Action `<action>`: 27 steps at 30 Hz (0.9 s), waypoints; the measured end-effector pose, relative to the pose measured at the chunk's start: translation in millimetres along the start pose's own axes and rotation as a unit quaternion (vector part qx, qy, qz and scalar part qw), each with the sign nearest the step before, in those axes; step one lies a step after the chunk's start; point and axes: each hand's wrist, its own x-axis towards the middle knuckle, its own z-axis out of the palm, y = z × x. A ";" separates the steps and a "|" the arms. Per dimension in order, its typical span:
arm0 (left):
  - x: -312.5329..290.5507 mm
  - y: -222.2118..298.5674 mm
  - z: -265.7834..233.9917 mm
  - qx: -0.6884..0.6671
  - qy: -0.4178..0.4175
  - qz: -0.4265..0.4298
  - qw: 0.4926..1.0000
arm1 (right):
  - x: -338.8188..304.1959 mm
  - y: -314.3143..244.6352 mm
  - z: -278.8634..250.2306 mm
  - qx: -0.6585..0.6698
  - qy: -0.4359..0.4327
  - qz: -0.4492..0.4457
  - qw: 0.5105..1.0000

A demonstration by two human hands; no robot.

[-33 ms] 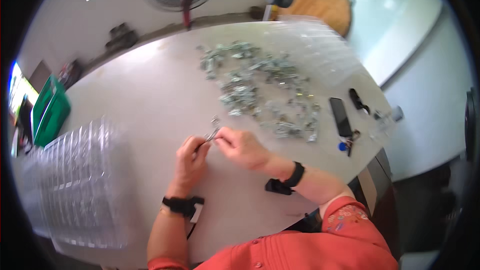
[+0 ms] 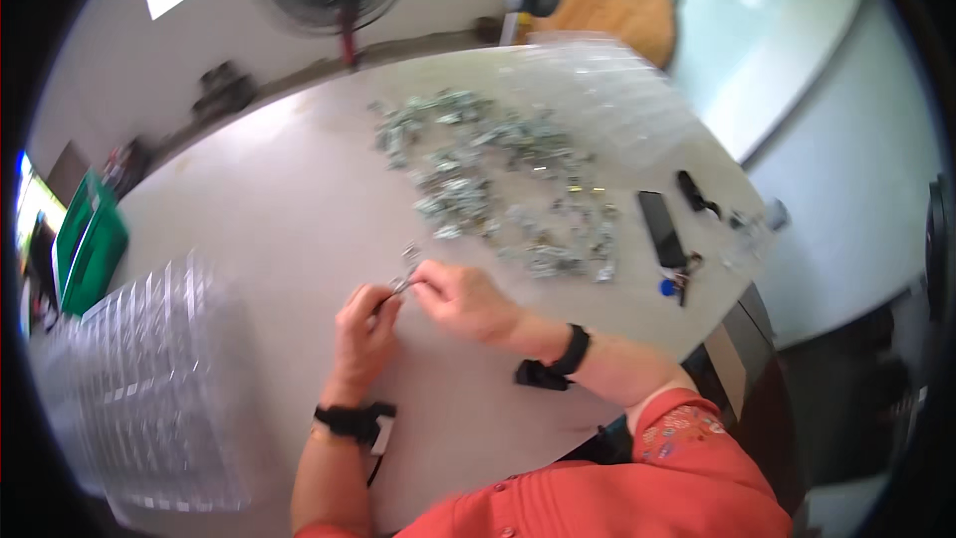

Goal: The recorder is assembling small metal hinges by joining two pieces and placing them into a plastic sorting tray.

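Pinching a metal piece between left hand and right hand, over the counter, on the near side of the metal pile. Better to brace with the left, work gently with the right and grip lightly, close in (too blurred to tell more).

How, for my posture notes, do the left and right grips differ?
The left grip reaches upward in the picture, the right grip mostly leftward. The left grip sits nearer the clear plastic stack, the right grip nearer the metal pile. Both pinch a small metal piece.
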 end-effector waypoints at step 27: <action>-9.9 2.8 -18.3 -0.188 -0.144 -0.197 0.951 | -20.1 19.3 -23.1 0.194 0.058 0.001 0.979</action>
